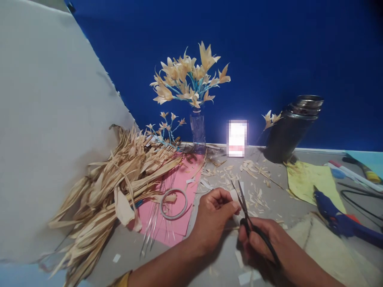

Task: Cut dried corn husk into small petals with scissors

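Observation:
My left hand (214, 217) pinches a pale, narrow strip (235, 195) between thumb and fingers; whether it is corn husk or paper I cannot tell. In my right hand (266, 239) is a pair of black-handled scissors (244, 205), with my fingers in the handle loops. The blades point up and away from me, slightly parted, right beside the strip. Small husk scraps (257, 199) lie scattered on the grey table just beyond both hands. Left of my left hand, a pale ring (173, 218) rests on pink paper (181, 227) with several thin wires (154, 227).
Dried corn husks (101, 199) are heaped at left. Husk flowers (185, 71) stand in a clear bottle (198, 133) at the back, near a glowing blurred screen (237, 137). At right are a dark flask (287, 131), yellow paper (311, 183) and a blue glue gun (332, 213).

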`<state>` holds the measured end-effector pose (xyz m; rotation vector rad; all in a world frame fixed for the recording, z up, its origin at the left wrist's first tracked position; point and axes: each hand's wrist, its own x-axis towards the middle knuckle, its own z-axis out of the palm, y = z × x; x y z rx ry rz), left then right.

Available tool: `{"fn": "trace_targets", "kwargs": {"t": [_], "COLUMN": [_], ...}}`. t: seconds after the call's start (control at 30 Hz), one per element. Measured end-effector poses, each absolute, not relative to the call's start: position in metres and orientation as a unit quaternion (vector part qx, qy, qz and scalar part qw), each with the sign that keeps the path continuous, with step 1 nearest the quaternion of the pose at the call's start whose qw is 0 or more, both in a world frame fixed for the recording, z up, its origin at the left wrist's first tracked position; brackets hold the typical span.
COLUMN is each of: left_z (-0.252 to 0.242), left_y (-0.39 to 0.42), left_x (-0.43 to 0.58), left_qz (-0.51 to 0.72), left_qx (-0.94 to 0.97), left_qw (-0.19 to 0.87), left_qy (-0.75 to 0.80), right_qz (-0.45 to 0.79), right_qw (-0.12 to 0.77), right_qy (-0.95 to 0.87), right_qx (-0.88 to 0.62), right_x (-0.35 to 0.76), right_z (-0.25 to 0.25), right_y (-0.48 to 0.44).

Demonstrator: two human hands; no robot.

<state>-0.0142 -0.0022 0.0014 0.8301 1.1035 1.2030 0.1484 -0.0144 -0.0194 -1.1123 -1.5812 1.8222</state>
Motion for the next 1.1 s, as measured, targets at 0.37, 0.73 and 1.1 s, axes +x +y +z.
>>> {"fn": "trace_targets", "kwargs": {"t": [0.37, 0.73, 1.1], "left_z": [-0.001, 0.005, 0.007], "left_y": [-0.001, 0.0, 0.001], "left_x": [-0.014, -0.017, -0.021], "left_qz": [0.516, 0.51, 0.506], "left_qx": [0.368, 0.379, 0.387], "left_qw": [0.61, 0.61, 0.61], "left_qy": [0.476, 0.473, 0.471], "right_qz": [0.67, 0.663, 0.664], "right_qw": [0.217, 0.244, 0.209], "right_qy": [-0.569, -0.549, -0.555], "right_qx": [-0.425, -0.447, -0.455], "right_x": [0.147, 0.147, 0.151], "right_z": [-0.026, -0.032, -0.039], "right_y": [-0.016, -0.019, -0.016]}}
